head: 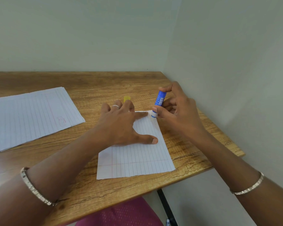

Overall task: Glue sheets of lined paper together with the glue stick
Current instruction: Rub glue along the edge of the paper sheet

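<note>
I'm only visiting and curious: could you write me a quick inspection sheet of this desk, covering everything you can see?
surface: wooden table with visible grain, set into a wall corner.
job's things: one lined sheet lies flat near the front edge; the glue stick stands nearly upright with its tip at the sheet's far right corner; a stack of lined sheets lies to the left.
clutter: a yellow cap lies just beyond the left hand.
grips: left hand presses the sheet with straight fingers; right hand holds the glue stick.
cables: nothing seen.
surroundings: pale walls; black table leg below.
</note>
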